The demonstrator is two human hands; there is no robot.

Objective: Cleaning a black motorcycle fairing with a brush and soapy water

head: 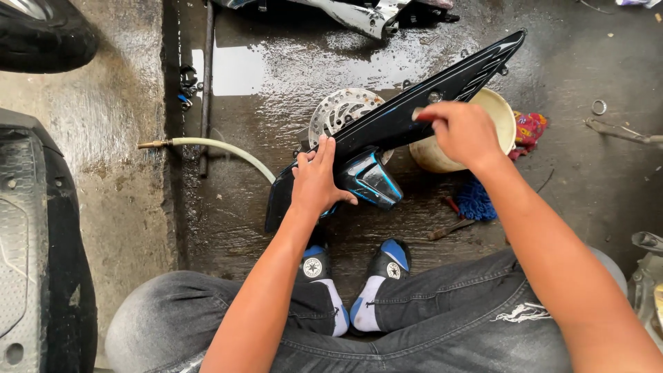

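My knees in grey jeans (442,324) fill the bottom of the view, and my two black and blue shoes (356,276) stand together on the wet concrete floor (276,83). Just above them my left hand (316,181) lies with its fingers spread flat on the lower end of a long black panel (400,117) with blue lines, pressing it rather than gripping it. The panel slants up to the right, off the floor. My right hand (464,132) is clenched over its upper edge around something small and red (421,116); I cannot tell what that is. Under my right forearm lie a blue mop-like cloth (476,200) and a tool (449,228). Behind the panel stand a cream bucket (498,114) and a metal brake disc (338,110). A pale hose (221,150) runs in from the left.
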